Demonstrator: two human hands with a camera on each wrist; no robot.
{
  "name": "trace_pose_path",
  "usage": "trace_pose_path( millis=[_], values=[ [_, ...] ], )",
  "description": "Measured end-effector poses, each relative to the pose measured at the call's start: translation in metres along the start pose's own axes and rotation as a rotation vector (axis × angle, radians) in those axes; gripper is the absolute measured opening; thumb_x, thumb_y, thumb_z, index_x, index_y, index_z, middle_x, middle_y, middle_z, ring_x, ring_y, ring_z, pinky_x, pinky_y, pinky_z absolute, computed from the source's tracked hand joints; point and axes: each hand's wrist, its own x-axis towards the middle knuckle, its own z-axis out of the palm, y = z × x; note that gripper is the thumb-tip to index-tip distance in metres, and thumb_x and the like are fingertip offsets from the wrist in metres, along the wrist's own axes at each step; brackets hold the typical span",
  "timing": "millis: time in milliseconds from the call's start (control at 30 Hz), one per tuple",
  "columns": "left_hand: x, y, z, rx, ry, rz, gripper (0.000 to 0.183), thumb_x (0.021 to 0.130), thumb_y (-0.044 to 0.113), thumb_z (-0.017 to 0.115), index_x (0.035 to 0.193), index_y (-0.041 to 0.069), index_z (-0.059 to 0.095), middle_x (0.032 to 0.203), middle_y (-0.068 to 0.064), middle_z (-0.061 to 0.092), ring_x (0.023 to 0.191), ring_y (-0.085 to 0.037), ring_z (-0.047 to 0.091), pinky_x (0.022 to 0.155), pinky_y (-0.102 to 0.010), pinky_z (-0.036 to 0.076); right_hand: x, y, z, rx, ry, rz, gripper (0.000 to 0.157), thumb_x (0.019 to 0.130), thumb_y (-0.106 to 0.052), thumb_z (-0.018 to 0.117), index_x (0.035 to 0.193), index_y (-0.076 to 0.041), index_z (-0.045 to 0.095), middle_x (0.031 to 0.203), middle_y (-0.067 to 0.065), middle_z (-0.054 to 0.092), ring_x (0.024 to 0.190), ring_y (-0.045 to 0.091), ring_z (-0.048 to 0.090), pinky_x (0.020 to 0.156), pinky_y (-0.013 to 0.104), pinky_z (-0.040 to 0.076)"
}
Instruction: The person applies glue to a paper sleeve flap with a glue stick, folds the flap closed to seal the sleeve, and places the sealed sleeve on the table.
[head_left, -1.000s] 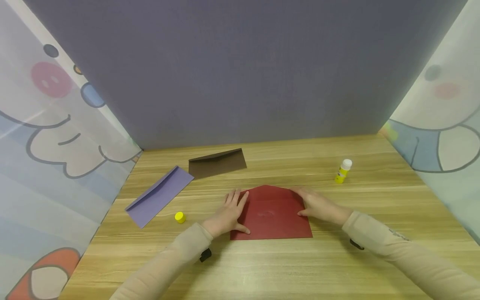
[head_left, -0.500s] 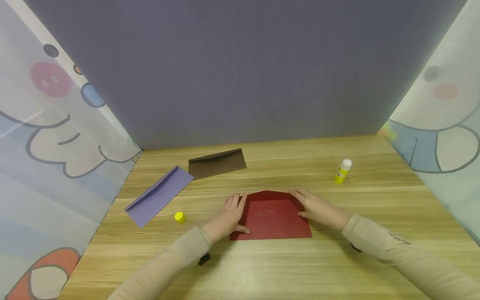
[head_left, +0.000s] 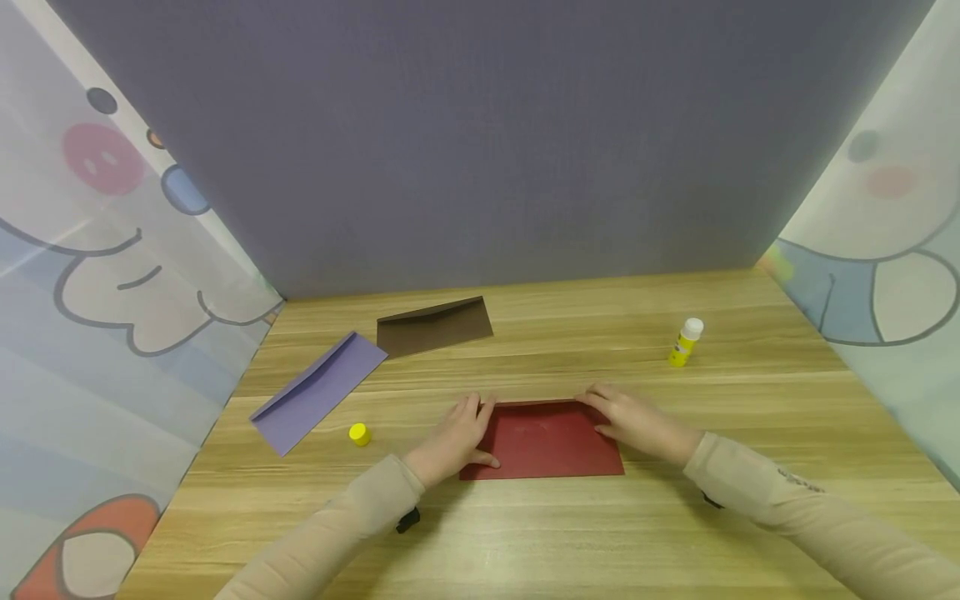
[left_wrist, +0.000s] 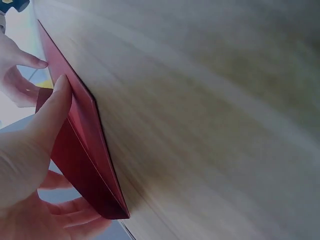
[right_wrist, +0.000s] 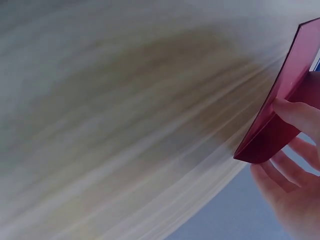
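resting flat on the wooden table, the red envelope sits right in front of the person, between both hands, with its long edge facing them. its flap runs along the far side and stands up off the table, as both wrist views show. the left hand grips the left end, thumb laid on the front face and fingers curled round behind the flap. the right hand does the same at the right end, its thumb near the fold and its fingers behind. how hard either hand presses, i cannot tell.

off to the left, a purple envelope lies at a slant, and a brown envelope lies beyond it, their near corners touching or almost so. a small yellow cap is on the table between the purple envelope and the left hand. past the right hand there is a yellow glue stick with a white end. a grey panel rises behind the table, and cartoon-printed curtains hang on either side.
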Motion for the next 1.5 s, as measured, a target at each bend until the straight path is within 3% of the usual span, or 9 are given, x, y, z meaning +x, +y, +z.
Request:
trace_pose_path(
  millis=[267, 633, 1033, 1500],
  values=[
    [-0.0019, -0.002, 0.0013, 0.025, -0.002, 0.047, 0.081, 0.065, 0.048, 0.068, 0.126, -0.002, 0.046, 0.087, -0.007, 0.037, 0.074, -0.015, 0.034, 0.068, -0.025, 0.04, -0.001, 0.0011, 0.0023, 0.022, 0.038, -0.076, 0.042, 0.065, 0.001, 0.074, 0.104, 0.003, 0.061, 0.093, 0.011, 0.055, 0.085, 0.023, 0.056, 0.072, 0.033, 0.051],
    [-0.003, -0.002, 0.0007, 0.039, -0.03, 0.066, 0.072, 0.069, 0.047, 0.064, 0.126, 0.006, 0.049, 0.096, -0.012, 0.043, 0.078, -0.017, 0.039, 0.072, -0.027, 0.043, -0.0007, 0.0016, 0.0044, 0.009, 0.057, -0.134, 0.033, 0.066, 0.004, 0.071, 0.098, -0.002, 0.065, 0.089, 0.009, 0.056, 0.078, 0.02, 0.055, 0.065, 0.029, 0.05],
    [-0.0035, -0.0021, -0.0007, 0.034, -0.045, 0.081, 0.066, 0.071, 0.047, 0.062, 0.124, 0.009, 0.052, 0.092, -0.008, 0.04, 0.077, -0.015, 0.036, 0.069, -0.024, 0.04, -0.0007, 0.0015, 0.0057, 0.013, 0.024, -0.12, 0.029, 0.068, 0.003, 0.069, 0.096, -0.003, 0.066, 0.089, 0.008, 0.056, 0.079, 0.02, 0.054, 0.066, 0.029, 0.049],
    [-0.0021, -0.0017, -0.0001, 0.043, -0.073, 0.088, 0.065, 0.071, 0.047, 0.061, 0.123, 0.009, 0.054, 0.092, -0.01, 0.041, 0.078, -0.017, 0.037, 0.07, -0.025, 0.041, -0.0006, -0.0038, 0.0041, 0.034, -0.086, -0.039, 0.026, 0.073, 0.003, 0.063, 0.099, -0.001, 0.066, 0.093, 0.01, 0.053, 0.083, 0.02, 0.051, 0.068, 0.028, 0.048]
  ],
)
